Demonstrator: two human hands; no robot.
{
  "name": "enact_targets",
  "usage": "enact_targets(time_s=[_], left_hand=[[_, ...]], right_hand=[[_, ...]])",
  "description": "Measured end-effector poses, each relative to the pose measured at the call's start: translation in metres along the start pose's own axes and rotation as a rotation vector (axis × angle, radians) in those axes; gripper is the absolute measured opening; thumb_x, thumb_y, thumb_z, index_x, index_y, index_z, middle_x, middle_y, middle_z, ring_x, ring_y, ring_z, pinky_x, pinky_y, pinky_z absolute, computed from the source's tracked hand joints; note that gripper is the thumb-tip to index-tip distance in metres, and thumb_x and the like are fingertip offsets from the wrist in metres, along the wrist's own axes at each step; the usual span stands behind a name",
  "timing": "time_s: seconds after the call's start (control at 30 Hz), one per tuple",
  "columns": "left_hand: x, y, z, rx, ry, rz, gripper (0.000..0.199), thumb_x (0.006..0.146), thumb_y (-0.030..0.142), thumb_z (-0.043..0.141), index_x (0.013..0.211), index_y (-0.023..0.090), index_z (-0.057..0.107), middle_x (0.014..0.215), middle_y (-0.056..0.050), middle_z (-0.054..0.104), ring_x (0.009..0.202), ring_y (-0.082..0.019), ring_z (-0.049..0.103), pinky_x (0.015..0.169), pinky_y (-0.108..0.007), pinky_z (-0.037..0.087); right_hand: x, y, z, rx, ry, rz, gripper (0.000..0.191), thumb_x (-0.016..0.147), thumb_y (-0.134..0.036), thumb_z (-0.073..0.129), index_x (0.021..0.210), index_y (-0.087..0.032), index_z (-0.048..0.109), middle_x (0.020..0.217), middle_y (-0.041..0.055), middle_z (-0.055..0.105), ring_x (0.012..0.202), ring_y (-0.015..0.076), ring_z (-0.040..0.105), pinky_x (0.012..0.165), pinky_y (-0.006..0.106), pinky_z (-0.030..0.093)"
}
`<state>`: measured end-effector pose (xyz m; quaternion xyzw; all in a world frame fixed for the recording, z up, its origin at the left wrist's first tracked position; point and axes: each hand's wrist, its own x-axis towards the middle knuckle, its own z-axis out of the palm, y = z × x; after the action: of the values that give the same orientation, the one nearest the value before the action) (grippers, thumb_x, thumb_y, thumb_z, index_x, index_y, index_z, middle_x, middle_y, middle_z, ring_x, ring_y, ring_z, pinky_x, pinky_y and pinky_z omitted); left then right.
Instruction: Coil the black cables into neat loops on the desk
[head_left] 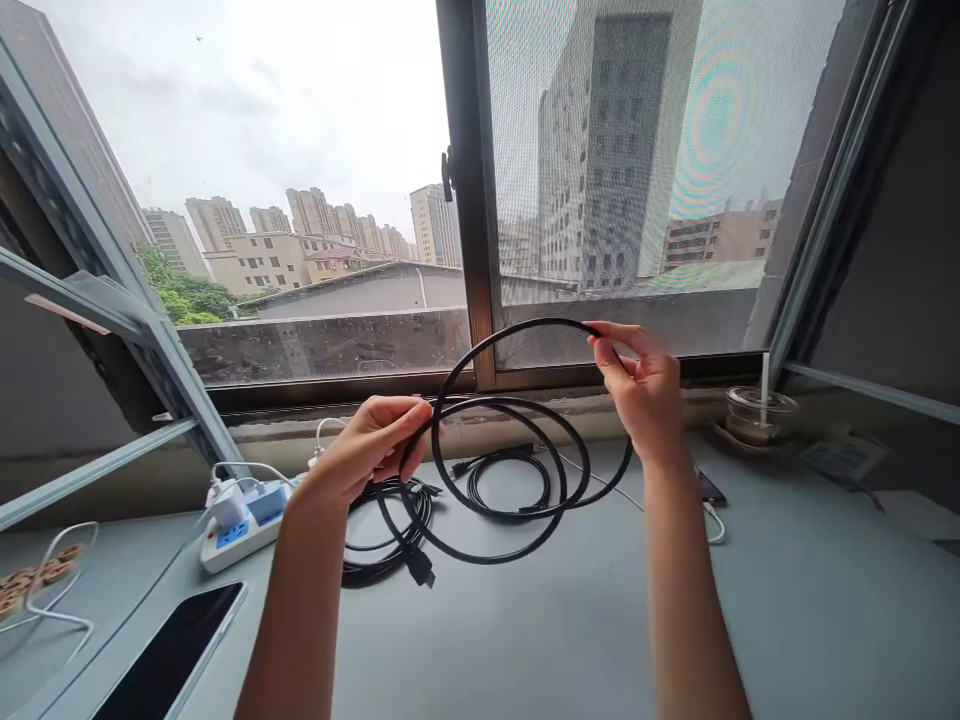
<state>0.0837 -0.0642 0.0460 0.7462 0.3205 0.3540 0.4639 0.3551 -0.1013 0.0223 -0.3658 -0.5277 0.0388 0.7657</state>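
A black cable [487, 559] hangs in loose loops between my two hands, raised above the grey desk. My left hand [367, 445] pinches the loops at their left side. One plug [418, 565] dangles below it. Higher and to the right, my right hand [641, 385] holds the top of the largest loop between thumb and fingers. Behind the held cable, a coiled black cable [510, 482] lies on the desk, and another coil [367, 575] rests below my left hand, partly hidden by it.
A power strip [236, 545] with chargers and a phone [176, 650] are on the left. At the back right stand a lidded cup [759, 415] with a straw and a dark device [709, 487]. A window [480, 375] spans the back.
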Motion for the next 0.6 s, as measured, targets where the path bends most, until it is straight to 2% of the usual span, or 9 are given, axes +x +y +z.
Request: enact_targets(time_s=[0.1,0.23,0.3,0.43,0.6], left_hand=[[0.003,0.002,0.009,0.015,0.13,0.009,0.047,0.066,0.063,0.068,0.069,0.016,0.067,0.036,0.004,0.043,0.027,-0.003,0.027,0.029,-0.016,0.013],[0.005,0.004,0.019,0.101,0.312,0.025,0.045,0.067,0.061,0.067,0.072,0.016,0.067,0.039,0.005,0.045,0.028,-0.003,0.028,0.028,-0.016,0.014],[0.007,0.002,0.02,0.168,0.344,0.052,0.041,0.072,0.057,0.065,0.071,0.016,0.065,0.037,0.006,0.043,0.027,-0.003,0.03,0.03,-0.017,0.016],[0.013,-0.007,0.016,0.306,0.419,0.074,0.035,0.079,0.049,0.058,0.066,0.017,0.061,0.031,0.006,0.042,0.025,-0.006,0.036,0.031,-0.018,0.019],[0.02,-0.02,0.0,0.382,0.681,0.088,0.034,0.079,0.046,0.057,0.061,0.018,0.061,0.03,0.005,0.044,0.028,-0.01,0.043,0.035,-0.02,0.031]], right_hand=[[-0.005,-0.012,0.005,0.095,-0.226,0.06,0.02,0.083,-0.031,0.06,0.1,-0.025,0.071,0.088,0.0021,0.067,0.068,0.0105,0.056,0.054,0.023,0.04],[-0.011,-0.027,0.007,0.025,-0.368,0.015,0.019,0.078,-0.038,0.068,0.092,-0.025,0.074,0.08,0.0003,0.062,0.062,0.0081,0.05,0.049,0.021,0.036],[-0.013,-0.031,0.007,-0.016,-0.355,0.002,0.018,0.075,-0.038,0.071,0.086,-0.025,0.075,0.078,0.0003,0.06,0.064,0.009,0.051,0.049,0.02,0.037],[-0.01,-0.025,0.004,-0.034,-0.235,-0.031,0.012,0.074,-0.034,0.072,0.08,-0.024,0.076,0.076,0.0006,0.059,0.068,0.0105,0.052,0.051,0.021,0.038],[-0.001,-0.003,-0.015,-0.032,-0.099,-0.096,0.007,0.074,-0.03,0.071,0.078,-0.026,0.075,0.077,0.0011,0.061,0.069,0.0119,0.052,0.051,0.023,0.037]])
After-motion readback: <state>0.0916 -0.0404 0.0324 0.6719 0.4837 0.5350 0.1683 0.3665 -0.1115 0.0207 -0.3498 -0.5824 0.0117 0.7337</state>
